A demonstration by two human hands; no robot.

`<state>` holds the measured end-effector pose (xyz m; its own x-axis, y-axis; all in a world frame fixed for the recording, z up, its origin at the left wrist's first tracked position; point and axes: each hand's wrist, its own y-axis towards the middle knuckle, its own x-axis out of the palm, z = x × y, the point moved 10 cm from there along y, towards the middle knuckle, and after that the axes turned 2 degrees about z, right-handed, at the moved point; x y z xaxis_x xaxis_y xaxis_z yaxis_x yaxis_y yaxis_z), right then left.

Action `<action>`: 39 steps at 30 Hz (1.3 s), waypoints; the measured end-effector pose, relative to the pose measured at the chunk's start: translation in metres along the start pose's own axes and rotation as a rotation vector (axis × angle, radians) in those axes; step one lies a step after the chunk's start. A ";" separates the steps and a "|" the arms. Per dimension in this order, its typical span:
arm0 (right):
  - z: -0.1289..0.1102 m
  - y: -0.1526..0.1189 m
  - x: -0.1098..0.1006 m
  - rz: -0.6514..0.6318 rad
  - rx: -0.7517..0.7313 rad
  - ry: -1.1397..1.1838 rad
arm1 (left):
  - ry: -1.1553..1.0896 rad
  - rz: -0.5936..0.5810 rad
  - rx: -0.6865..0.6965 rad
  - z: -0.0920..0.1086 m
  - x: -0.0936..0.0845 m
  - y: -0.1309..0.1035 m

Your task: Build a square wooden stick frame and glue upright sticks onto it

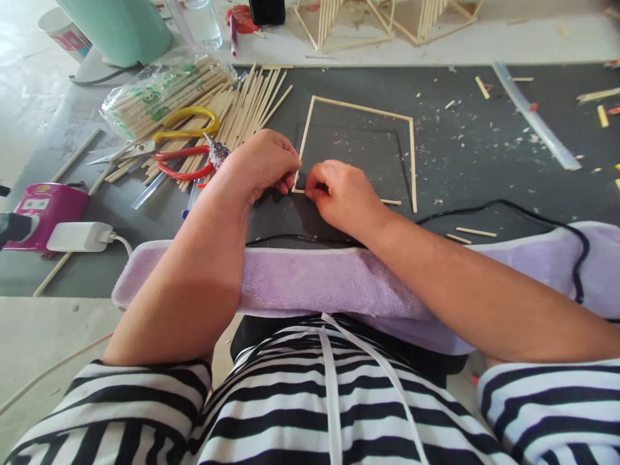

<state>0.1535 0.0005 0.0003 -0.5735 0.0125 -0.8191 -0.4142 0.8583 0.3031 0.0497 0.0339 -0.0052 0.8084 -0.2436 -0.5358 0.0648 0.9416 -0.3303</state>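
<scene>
A frame of thin wooden sticks is held above the dark mat, its shadow falling inside the outline. My left hand pinches the left stick near the lower left corner. Close by, my right hand has thumb and fingers closed on a short stick end at that same corner. Another stick end shows to the right of my right hand; whether it is the same stick is hidden. The frame's right stick ends free at the bottom.
Left of my hands lie loose sticks, yellow-handled scissors, red-handled pliers and a bagged bundle. A pink power socket holds plugs. A black cable crosses near the purple towel. Stick structures stand behind.
</scene>
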 end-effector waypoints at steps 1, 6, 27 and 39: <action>0.000 0.000 0.000 0.001 -0.001 0.003 | -0.002 0.001 0.006 0.000 0.000 0.000; 0.000 0.000 0.000 -0.009 0.003 0.001 | 0.006 0.002 0.002 -0.001 0.000 0.000; 0.000 0.000 0.001 -0.017 0.005 -0.007 | 0.029 0.006 0.001 0.001 0.000 -0.001; 0.001 0.000 0.001 -0.023 0.017 -0.007 | 0.043 0.001 -0.021 0.000 0.000 -0.001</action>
<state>0.1534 0.0006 -0.0010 -0.5592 -0.0038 -0.8290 -0.4148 0.8671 0.2758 0.0497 0.0333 -0.0052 0.7828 -0.2525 -0.5687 0.0513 0.9370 -0.3455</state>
